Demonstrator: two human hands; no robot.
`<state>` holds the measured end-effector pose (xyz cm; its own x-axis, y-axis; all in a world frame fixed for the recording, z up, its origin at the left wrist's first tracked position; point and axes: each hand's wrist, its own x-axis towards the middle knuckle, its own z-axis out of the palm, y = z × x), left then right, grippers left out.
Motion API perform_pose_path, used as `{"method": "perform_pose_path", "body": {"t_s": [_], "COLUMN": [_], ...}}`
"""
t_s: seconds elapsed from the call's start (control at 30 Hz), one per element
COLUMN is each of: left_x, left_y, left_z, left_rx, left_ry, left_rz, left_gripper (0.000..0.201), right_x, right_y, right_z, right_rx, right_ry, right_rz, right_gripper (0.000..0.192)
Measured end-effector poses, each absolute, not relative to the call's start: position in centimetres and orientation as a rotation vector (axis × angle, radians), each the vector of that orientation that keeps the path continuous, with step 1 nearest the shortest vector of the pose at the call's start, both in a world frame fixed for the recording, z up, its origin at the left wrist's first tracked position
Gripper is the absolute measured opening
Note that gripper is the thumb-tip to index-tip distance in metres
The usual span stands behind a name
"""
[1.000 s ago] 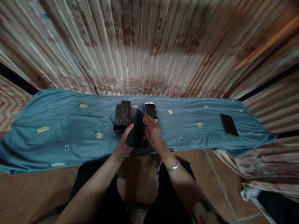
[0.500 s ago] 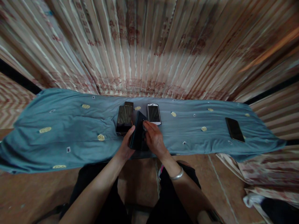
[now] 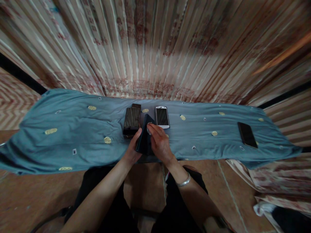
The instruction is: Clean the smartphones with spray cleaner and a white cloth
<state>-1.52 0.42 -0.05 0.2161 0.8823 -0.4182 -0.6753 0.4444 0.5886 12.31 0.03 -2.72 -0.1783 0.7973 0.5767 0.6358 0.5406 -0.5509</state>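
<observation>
A dark blue-black phone (image 3: 143, 139) is tilted above the near side of the cloth, gripped along its left edge by my left hand (image 3: 133, 149). The thumb of that hand lies along the phone's side. My right hand (image 3: 160, 142) bends over the phone's upper right part, fingers drawn together and touching its face. A small pale bit shows at those fingertips, too small to make out. Just left of the held phone lies a black phone (image 3: 131, 119), overlapping a smaller dark phone (image 3: 136, 106) behind it. A white-framed phone (image 3: 162, 117) rests face up beyond my right hand.
The bench is covered by a blue-green patterned cloth (image 3: 80, 129). Another dark phone (image 3: 247, 134) lies toward its right end. Pleated curtains (image 3: 145, 48) hang behind, and dark poles (image 3: 24, 73) slant at both sides. A tiled floor (image 3: 142, 181) shows below.
The view has shifted slightly, so the bench and phones appear a little to the right. My right fingers have moved slightly on the held phone; the left grip is unchanged.
</observation>
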Motion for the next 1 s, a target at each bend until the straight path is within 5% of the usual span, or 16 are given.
{"method": "perform_pose_path", "body": {"t_s": [0.67, 1.0], "left_x": [-0.9, -0.2], "left_y": [0.1, -0.4], "left_z": [-0.8, -0.3], "left_rx": [0.311, 0.277], "left_ry": [0.885, 0.855], "left_rz": [1.125, 1.094], "left_gripper": [0.011, 0.02], "right_x": [12.8, 13.5], "right_y": [-0.3, -0.1], "right_z": [-1.6, -1.6], "right_rx": [-1.14, -1.095], "right_ry": [-1.939, -1.939], "right_rz": [0.17, 0.131], "right_gripper": [0.056, 0.055]}}
